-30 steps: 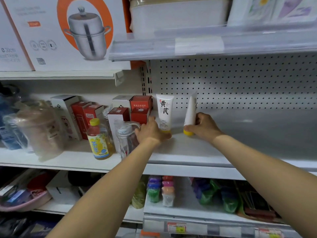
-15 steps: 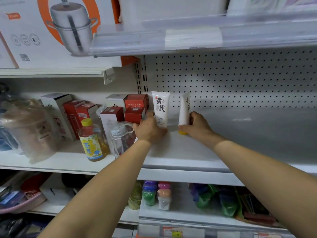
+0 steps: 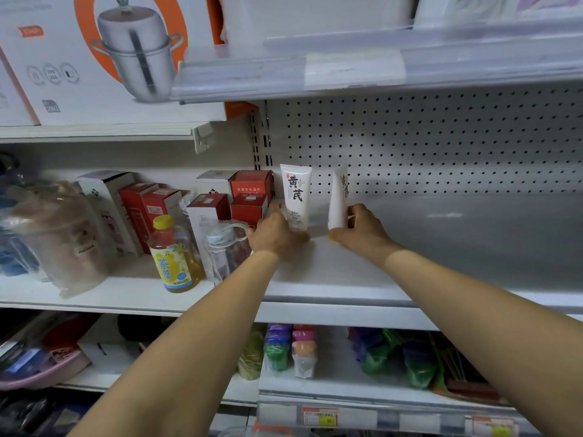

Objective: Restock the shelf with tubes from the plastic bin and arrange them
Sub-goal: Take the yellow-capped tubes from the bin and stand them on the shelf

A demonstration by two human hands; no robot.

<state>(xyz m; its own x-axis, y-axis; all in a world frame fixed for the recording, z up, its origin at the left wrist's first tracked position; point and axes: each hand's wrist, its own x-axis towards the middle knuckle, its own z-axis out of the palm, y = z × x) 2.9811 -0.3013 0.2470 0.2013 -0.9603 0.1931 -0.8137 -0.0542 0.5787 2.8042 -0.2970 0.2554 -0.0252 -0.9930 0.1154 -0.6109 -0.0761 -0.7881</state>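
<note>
Shelf [image 3: 473, 247] bare rightward, 2 tubes [image 3: 296, 197] gripped, left hand [image 3: 277, 236], right hand [image 3: 362, 231]

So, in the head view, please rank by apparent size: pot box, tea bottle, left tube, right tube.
1. pot box.
2. tea bottle, though it stands nearer.
3. left tube and right tube: similar; the right is turned sideways, so unranked.
</note>
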